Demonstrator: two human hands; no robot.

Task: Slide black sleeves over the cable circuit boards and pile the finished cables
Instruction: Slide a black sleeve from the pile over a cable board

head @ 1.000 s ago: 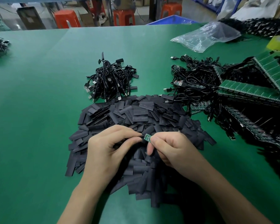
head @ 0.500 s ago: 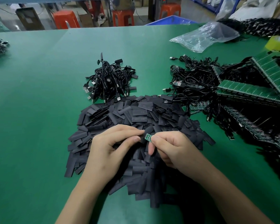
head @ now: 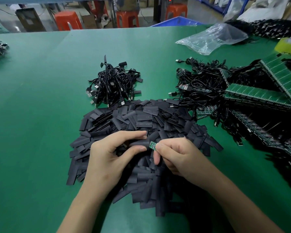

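Black sleeve (head: 139, 144), pinched in my left hand (head: 111, 158) at frame centre, meets the circuit board (head: 152, 145) pinched in my right hand (head: 178, 157). Sleeving looks barely begun; next I must push the board squarely inside.

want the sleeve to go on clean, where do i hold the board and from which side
Pinch the board by its right end, from the right, as the right hand does: its left end faces the sleeve in the left hand and must stay bare.
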